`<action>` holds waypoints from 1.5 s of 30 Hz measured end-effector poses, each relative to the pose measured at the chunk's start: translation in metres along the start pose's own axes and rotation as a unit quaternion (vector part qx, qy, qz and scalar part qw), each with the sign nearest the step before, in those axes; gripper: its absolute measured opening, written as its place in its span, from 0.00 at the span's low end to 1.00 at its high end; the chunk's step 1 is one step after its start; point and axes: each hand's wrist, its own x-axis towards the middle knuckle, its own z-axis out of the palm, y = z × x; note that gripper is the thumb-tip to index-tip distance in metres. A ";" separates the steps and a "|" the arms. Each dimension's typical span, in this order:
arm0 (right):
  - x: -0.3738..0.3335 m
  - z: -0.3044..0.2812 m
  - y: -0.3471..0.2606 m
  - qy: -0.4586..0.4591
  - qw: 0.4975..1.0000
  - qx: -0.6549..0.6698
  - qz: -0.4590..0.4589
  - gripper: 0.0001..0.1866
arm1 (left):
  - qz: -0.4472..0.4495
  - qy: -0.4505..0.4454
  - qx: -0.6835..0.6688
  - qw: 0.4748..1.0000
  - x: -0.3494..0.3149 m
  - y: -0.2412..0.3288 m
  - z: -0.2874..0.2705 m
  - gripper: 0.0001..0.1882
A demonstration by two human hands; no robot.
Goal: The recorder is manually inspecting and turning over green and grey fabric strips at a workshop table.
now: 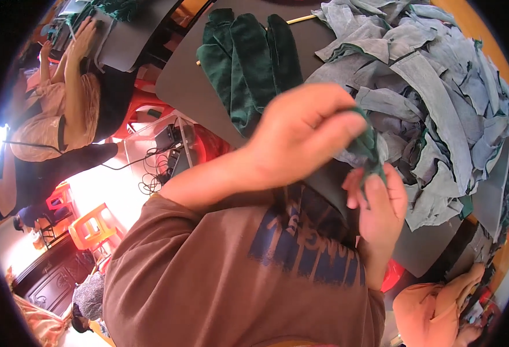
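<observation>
My left hand (pixel 303 130) has its thumb and fingers pinched on the upper end of a small dark green velvet fabric piece (pixel 369 143). Lower down, my right hand (pixel 382 202) grips the same piece between thumb and fingers. Part of the piece is hidden behind my fingers, and the left hand is slightly blurred. Just beyond and to the right lies a big heap of grey-blue fabric pieces (pixel 434 87), some with green edges showing. Several green velvet pieces (pixel 249 63) hang over or lie on a thin yellow stick (pixel 301 19) beyond my left hand.
The dark grey table (pixel 182 78) lies under the fabric. A red stool (pixel 144 104) and a clear-sided box with black cables (pixel 170 141) stand to the left. One person (pixel 63 115) works at another table at upper left; another (pixel 434 306) sits at lower right. An orange stool (pixel 92 228) stands farther off.
</observation>
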 end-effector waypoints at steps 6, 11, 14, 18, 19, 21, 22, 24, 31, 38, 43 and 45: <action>-0.009 -0.006 -0.029 0.054 0.991 -0.125 -0.015 0.15 | -0.223 -0.016 -0.359 0.906 -0.003 0.009 -0.056 0.09; -0.002 0.015 -0.026 0.027 0.992 -0.117 0.028 0.15 | -0.195 0.084 -0.288 0.934 -0.002 0.001 -0.059 0.10; 0.011 0.023 -0.015 -0.143 0.972 -0.162 0.086 0.16 | -0.085 0.151 -0.167 0.971 0.005 -0.001 -0.079 0.10; 0.035 0.050 0.005 -0.178 0.947 -0.266 -0.036 0.13 | -0.030 0.146 0.065 0.987 0.032 -0.029 -0.137 0.12; 0.038 0.056 0.008 -0.169 0.929 -0.313 -0.100 0.12 | 0.012 0.135 0.163 0.977 0.040 -0.035 -0.142 0.15; 0.040 0.053 0.009 -0.173 0.891 -0.393 -0.145 0.15 | 0.056 0.144 0.279 0.948 0.041 -0.036 -0.132 0.18; 0.039 0.050 0.009 -0.158 0.889 -0.403 -0.151 0.15 | 0.095 0.162 0.393 0.900 0.039 -0.037 -0.127 0.23; 0.034 0.044 0.006 -0.140 0.888 -0.408 -0.159 0.16 | 0.092 0.106 0.385 0.912 0.028 -0.036 -0.112 0.25; 0.014 0.015 -0.035 0.004 0.876 -0.368 -0.311 0.08 | 0.010 -0.075 0.541 0.837 0.018 -0.050 -0.080 0.27; 0.047 -0.028 -0.066 0.249 0.526 -0.704 -0.406 0.11 | 0.029 -0.031 0.487 0.872 0.019 -0.020 -0.071 0.26; 0.038 -0.044 -0.067 0.209 0.670 -0.588 -0.402 0.06 | 0.057 0.010 0.421 0.905 0.014 -0.002 -0.063 0.18; 0.029 -0.039 -0.074 0.272 0.752 -0.415 -0.433 0.05 | 0.062 0.006 0.349 0.935 0.011 0.008 -0.057 0.16</action>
